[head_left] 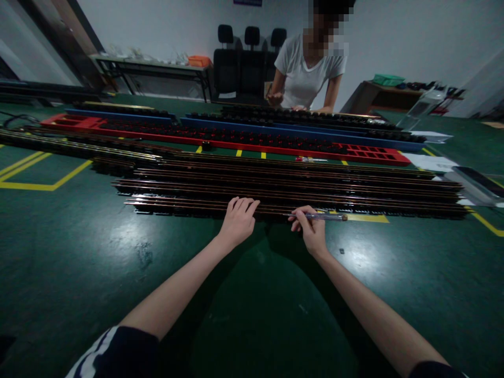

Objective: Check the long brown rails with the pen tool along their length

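Note:
Long dark strips with thin coppery rods lie side by side across the green table. My left hand rests on the nearest strip, its fingers stretched out and slightly apart over the edge. In my right hand is a slim screwdriver with a clear handle, pinched between thumb and fingers. Its handle end points right and its thin tip points left, close to the front strip. Whether the tip touches the strip I cannot tell.
Behind the strips run a long red tray and blue rails with dark parts. Another screwdriver lies in front of the red tray. A person in a white shirt is across the table. A clear bottle stands at right.

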Action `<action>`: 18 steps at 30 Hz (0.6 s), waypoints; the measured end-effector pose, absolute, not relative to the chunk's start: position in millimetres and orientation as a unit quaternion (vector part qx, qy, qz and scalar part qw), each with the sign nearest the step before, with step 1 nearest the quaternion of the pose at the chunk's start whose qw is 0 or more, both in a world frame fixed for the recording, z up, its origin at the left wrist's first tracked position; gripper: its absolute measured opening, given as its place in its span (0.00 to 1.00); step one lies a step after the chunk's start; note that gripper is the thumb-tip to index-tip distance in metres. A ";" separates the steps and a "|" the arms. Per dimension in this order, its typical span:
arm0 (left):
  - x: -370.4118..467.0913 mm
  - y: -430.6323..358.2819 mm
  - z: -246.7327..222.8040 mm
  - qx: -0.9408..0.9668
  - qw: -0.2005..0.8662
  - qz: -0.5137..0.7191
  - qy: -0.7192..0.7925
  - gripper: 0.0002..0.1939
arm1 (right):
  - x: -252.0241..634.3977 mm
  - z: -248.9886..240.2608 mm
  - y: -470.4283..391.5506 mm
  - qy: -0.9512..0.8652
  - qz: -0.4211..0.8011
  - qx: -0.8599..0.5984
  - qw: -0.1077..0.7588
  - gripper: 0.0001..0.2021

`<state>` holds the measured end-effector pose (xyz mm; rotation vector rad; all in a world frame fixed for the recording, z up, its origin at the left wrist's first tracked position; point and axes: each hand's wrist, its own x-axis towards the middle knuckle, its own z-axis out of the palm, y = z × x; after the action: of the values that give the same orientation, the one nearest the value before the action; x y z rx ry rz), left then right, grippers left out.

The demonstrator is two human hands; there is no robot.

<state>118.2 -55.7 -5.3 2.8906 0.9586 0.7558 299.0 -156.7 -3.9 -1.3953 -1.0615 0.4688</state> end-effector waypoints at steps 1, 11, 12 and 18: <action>118.2 -55.7 -4.8 0.921 0.004 0.241 0.305 0.22 | 299.1 -3.9 -156.5 -0.463 0.206 -0.606 0.614 0.12; 119.9 -55.8 -5.9 0.919 -0.012 0.242 0.310 0.19 | 299.4 -4.6 -156.1 -0.464 0.208 -0.601 0.616 0.12; 120.0 -55.9 -6.2 0.919 -0.016 0.243 0.309 0.19 | 299.3 -4.5 -156.0 -0.463 0.209 -0.600 0.618 0.12; 120.6 -55.6 -8.0 0.919 -0.039 0.243 0.307 0.20 | 298.9 -4.5 -156.1 -0.461 0.212 -0.598 0.620 0.12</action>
<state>120.6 -55.6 -8.0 2.9625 0.9901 0.7819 298.9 -156.1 -4.5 -1.3745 -1.0609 0.4871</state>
